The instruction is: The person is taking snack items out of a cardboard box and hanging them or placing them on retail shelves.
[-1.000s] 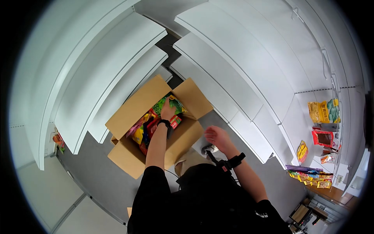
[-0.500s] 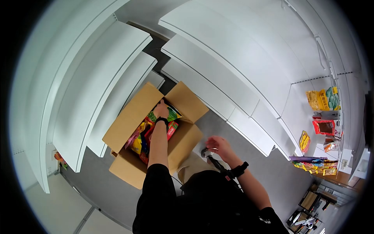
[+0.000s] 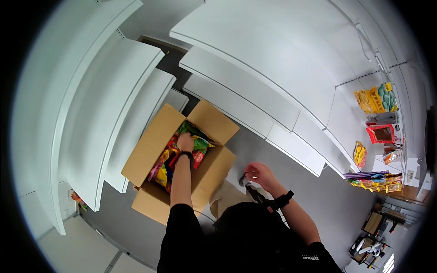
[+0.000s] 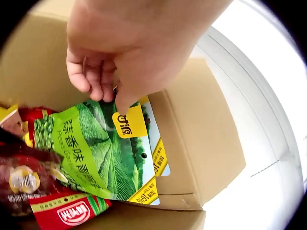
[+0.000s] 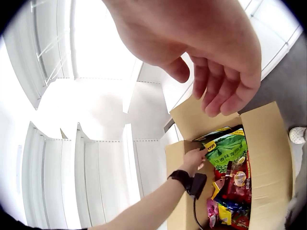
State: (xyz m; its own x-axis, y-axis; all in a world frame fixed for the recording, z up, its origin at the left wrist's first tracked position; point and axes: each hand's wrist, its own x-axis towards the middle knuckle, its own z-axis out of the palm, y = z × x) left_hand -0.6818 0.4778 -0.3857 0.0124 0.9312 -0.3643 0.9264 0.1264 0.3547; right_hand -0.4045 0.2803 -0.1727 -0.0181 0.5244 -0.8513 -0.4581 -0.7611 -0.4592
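My left hand (image 4: 134,52) reaches into an open cardboard box (image 3: 216,166) and pinches the top edge of a green bag of garlic peas (image 4: 96,151), thumb by its yellow label. Another bag with a yellow corner strip (image 4: 160,158) shows behind it. Beside the pea bag lie a dark red snack bag (image 4: 24,179) and a bright red packet (image 4: 72,211). More colourful bags (image 5: 225,213) fill the box's other end. My right hand (image 3: 260,175) hovers outside the box, fingers loosely curled and holding nothing.
White shelves (image 3: 246,86) flank the box on the right, and more shelves (image 3: 116,91) stand on the left. Snack bags (image 3: 375,100) hang on a rack at far right. Box flaps (image 3: 214,120) stick outward. Grey floor (image 3: 291,191) shows beside my legs.
The left hand has drawn back slightly toward me inside the box, and the pea bag's top now shows at its fingers. The right hand stays beside the box, its fingers curling a little more.
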